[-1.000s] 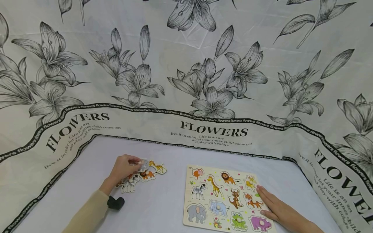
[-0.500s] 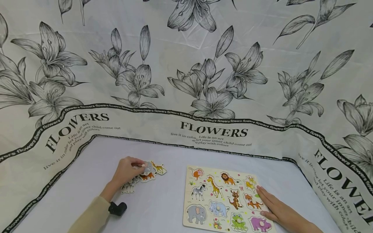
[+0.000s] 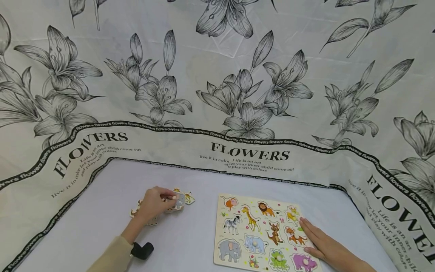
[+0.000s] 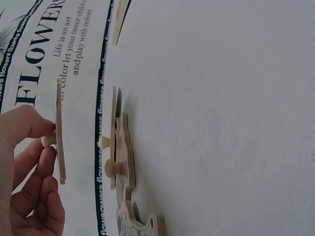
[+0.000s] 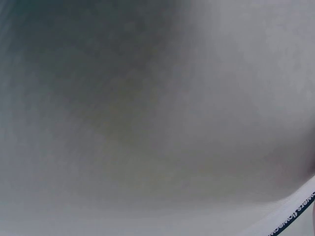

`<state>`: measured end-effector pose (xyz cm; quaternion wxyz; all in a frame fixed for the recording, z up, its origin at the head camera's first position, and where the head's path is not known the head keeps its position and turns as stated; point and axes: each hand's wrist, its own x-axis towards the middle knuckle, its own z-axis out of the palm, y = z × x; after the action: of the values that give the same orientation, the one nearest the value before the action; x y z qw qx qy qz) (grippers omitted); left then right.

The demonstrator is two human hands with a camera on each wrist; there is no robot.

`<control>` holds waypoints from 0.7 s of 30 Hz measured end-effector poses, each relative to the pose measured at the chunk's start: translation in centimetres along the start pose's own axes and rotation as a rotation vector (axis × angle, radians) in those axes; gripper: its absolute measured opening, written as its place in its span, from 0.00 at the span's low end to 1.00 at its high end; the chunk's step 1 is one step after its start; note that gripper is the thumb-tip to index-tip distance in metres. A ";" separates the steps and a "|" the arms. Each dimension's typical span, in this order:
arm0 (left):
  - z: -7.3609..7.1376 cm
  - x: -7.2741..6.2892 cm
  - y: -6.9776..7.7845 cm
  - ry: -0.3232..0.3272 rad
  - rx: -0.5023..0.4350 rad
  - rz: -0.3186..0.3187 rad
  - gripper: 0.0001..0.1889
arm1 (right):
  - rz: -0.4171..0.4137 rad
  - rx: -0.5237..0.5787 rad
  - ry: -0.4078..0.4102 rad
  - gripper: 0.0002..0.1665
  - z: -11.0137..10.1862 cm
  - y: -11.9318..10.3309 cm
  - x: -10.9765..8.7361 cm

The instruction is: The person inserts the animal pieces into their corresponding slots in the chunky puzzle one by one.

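Note:
My left hand pinches a grey elephant-coloured puzzle piece by its small knob, holding it above a heap of loose wooden pieces. In the left wrist view that piece stands edge-on, apart from the heap. A giraffe piece shows at the heap's far right, and a zebra piece lies below in the wrist view. My right hand rests with straight fingers along the right edge of the wooden animal puzzle board. The right wrist view is blurred and shows no hand clearly.
Knobbed rhino, frog and hippo pieces sit in the board. A black wrist device is by my left sleeve. Flower-printed cloth edges the white tabletop.
My left hand has moved slightly right with the grey piece, now covering more of the heap and uncovering pieces on its left side. My right hand and the board have stayed put.

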<state>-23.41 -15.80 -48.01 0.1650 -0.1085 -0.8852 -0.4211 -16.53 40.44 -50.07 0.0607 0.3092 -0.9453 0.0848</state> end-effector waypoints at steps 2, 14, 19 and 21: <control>0.2 -0.1 0.4 0.002 -0.014 0.004 0.04 | 0.006 0.001 -0.004 0.44 0.0 0.0 0.0; 1.2 -0.3 2.4 -0.011 -0.051 -0.034 0.05 | 0.057 0.041 -0.039 0.44 -0.1 -0.2 0.0; 1.4 -0.5 3.1 -0.021 -0.058 -0.019 0.05 | 0.091 0.058 -0.053 0.43 -0.2 -0.4 0.0; 1.6 -0.6 3.2 -0.016 -0.068 -0.005 0.05 | 0.108 0.062 -0.056 0.43 -0.3 -0.5 0.0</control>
<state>-22.11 -12.59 -46.92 0.1533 -0.1150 -0.8719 -0.4507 -16.23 40.14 -49.75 0.0201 0.2619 -0.9587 0.1088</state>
